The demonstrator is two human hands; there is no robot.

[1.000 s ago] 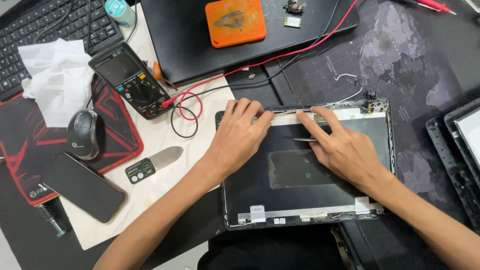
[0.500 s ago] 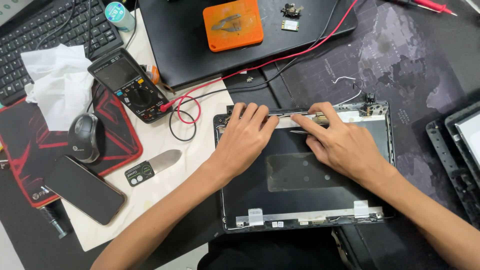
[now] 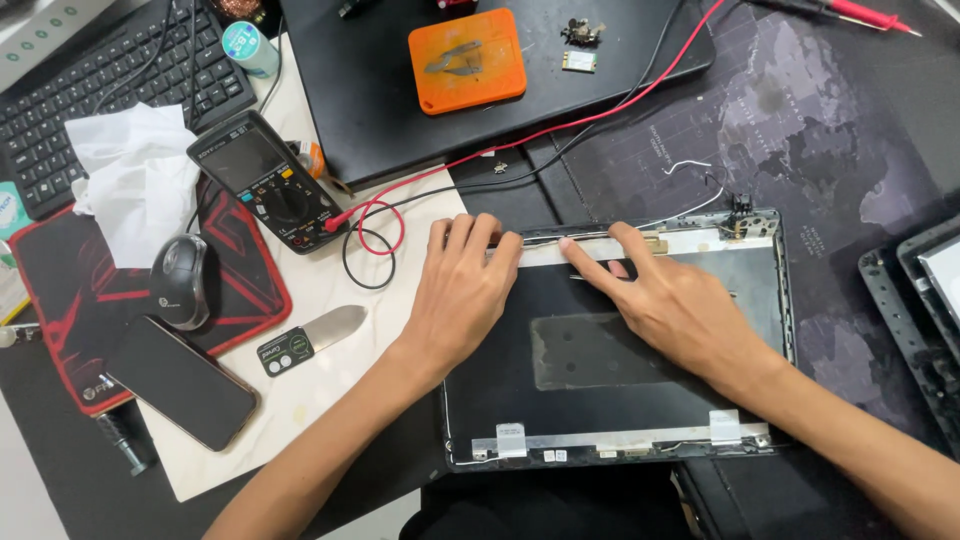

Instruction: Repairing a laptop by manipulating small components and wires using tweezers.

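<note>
- Hands first: my left hand (image 3: 462, 290) lies palm down on the far left corner of the laptop screen back cover (image 3: 610, 360), fingers together and curled slightly over its far edge, gripping nothing that I can make out.
- My right hand (image 3: 672, 300) rests flat on the same cover, just right of the left one, fingers stretched toward the far edge; the forefinger tip presses on the pale strip (image 3: 620, 245) that runs along that edge. It holds nothing.
- That cover lies inner side up on the tabletop (image 3: 300, 400) at near centre, with silver tape tabs along its near edge and thin wires at its far right corner.
- Left of the cover I see a metal pry tool (image 3: 312, 338) on the white mat, then a dark phone (image 3: 180, 382) and a mouse (image 3: 178, 282) on a red and black pad.
- Farther off sits a multimeter (image 3: 262, 182), its red lead (image 3: 560, 125) looping across a black laptop base (image 3: 500, 80) that carries an orange case (image 3: 466, 60).
- Crumpled tissue (image 3: 130, 180) and a keyboard (image 3: 110, 80) fill the far left.
</note>
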